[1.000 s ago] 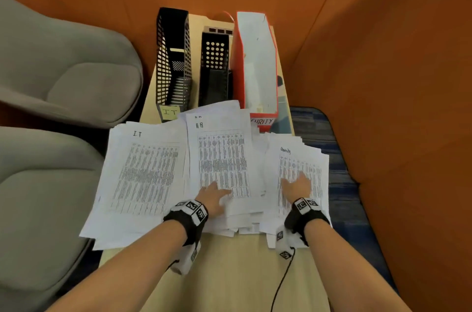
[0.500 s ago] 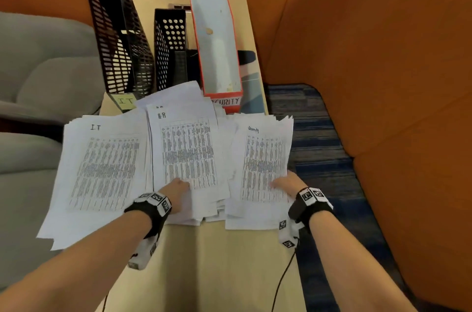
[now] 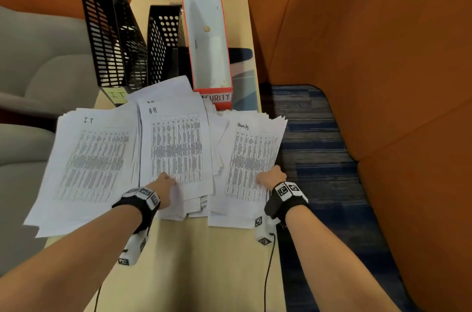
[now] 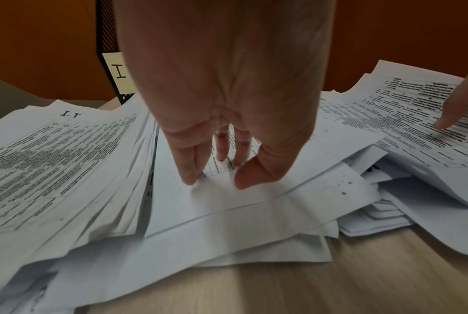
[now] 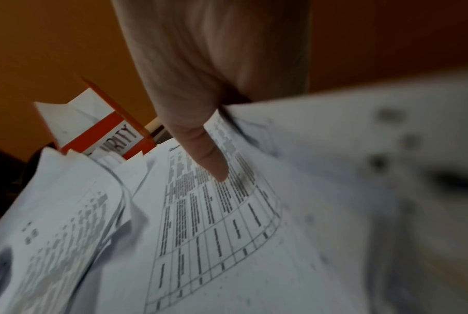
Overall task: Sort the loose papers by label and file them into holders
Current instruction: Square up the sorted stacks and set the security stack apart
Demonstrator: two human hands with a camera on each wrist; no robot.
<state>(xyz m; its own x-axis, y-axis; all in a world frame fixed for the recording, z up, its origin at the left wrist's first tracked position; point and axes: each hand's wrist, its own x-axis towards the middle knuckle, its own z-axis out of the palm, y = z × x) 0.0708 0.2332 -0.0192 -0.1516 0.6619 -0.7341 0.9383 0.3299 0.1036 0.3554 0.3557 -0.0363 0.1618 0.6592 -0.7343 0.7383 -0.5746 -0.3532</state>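
Three paper stacks lie across the bench (image 3: 194,273): the IT stack (image 3: 86,166) at left, the HR stack (image 3: 178,143) in the middle, the Security stack (image 3: 251,161) at right. The left hand (image 3: 163,182) rests fingertips and thumb on the HR stack's near end, its grip loose, pinching nothing. The right hand (image 3: 271,178) holds the Security stack's right edge, thumb on top, fingers hidden beneath. Behind stand two black holders (image 3: 112,36) (image 3: 164,43) and a red one (image 3: 208,38) labelled SECURITY.
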